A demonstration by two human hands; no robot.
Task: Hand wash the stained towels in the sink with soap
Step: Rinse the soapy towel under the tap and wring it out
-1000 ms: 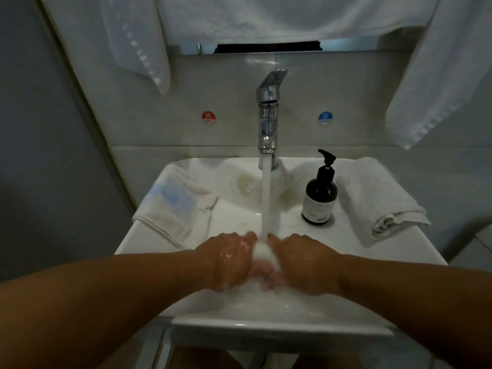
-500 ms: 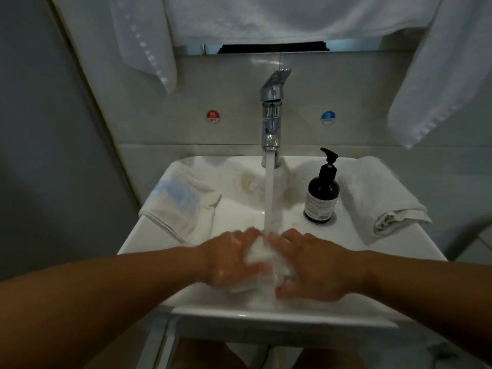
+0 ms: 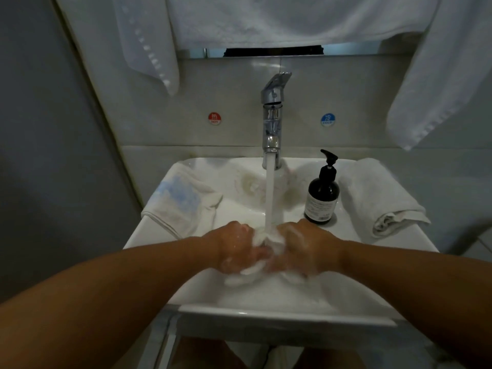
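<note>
Both my hands are in the white sink under the running stream from the chrome tap. My left hand and my right hand each grip a bunched, soapy white towel between them, knuckles close together. Water falls onto the cloth where the hands meet. A towel with a blue stain lies folded on the sink's left rim. A rolled white towel lies on the right rim. The dark soap pump bottle stands upright right of the tap.
White towels hang from a rail above, one at the upper left and one at the upper right. Red hot and blue cold stickers mark the tiled wall. A grey wall closes the left side.
My hands have drawn together again on the towel under the stream, after spreading the cloth a little wider half a second ago. The view shifted slightly.
</note>
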